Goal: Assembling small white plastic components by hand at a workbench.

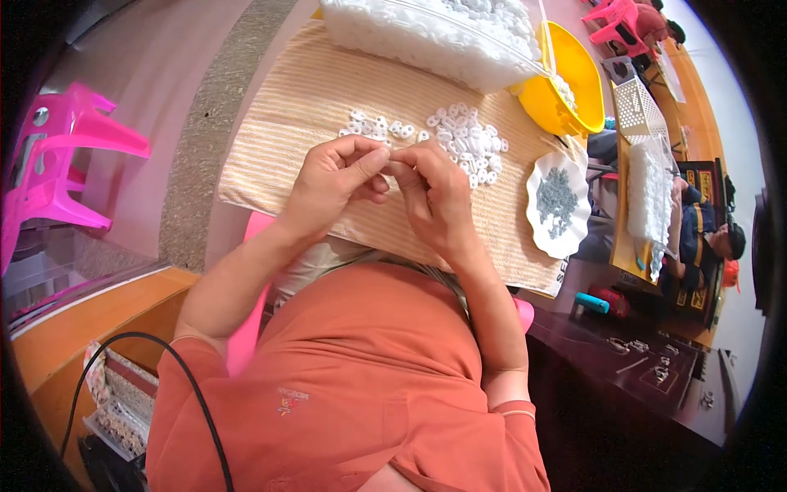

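My left hand (334, 182) and my right hand (440, 197) meet above a striped cloth (283, 107), with thumbs and fingertips pinched together. Whatever lies between the fingertips is too small and covered to name. Just beyond them is a loose heap of small white oval plastic pieces (467, 135) with dark holes. A smaller group of similar white pieces (365, 125) lies past my left fingers. To the right stands a white scalloped dish (537, 205) holding many tiny grey parts (557, 193).
A clear bin (434, 45) full of white pieces stands at the table's far side, beside a yellow basin (586, 78). Pink stools (70, 156) are on the left. At right, a person (697, 238) sits by another table with a white perforated basket (641, 111). A black cable (193, 381) loops at lower left.
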A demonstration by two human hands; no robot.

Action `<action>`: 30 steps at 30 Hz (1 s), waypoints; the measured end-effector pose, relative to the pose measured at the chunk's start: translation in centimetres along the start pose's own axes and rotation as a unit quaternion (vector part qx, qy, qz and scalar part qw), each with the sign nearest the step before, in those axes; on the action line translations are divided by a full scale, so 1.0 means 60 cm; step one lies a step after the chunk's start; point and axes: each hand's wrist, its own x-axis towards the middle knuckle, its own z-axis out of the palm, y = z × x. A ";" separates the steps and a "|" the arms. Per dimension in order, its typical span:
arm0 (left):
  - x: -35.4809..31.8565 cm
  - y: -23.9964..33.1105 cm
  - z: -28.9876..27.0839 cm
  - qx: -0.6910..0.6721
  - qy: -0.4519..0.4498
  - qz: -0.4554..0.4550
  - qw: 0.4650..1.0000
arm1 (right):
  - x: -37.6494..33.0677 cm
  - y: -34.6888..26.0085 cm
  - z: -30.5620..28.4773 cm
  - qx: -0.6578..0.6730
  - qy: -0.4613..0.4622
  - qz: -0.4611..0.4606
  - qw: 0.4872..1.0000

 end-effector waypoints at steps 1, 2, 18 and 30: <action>-0.001 0.003 0.000 -0.058 -0.022 -0.052 0.997 | -0.003 -0.002 -0.002 0.026 -0.008 0.001 1.000; -0.001 0.006 -0.001 -0.060 -0.026 -0.054 0.996 | -0.006 0.000 -0.005 0.030 -0.012 -0.008 0.999; -0.012 0.001 0.006 -0.056 -0.104 -0.160 0.980 | -0.061 0.006 -0.042 0.084 0.005 0.082 0.993; -0.013 -0.008 0.008 -0.032 -0.092 -0.108 0.989 | -0.069 0.039 -0.109 -0.074 0.031 0.133 0.988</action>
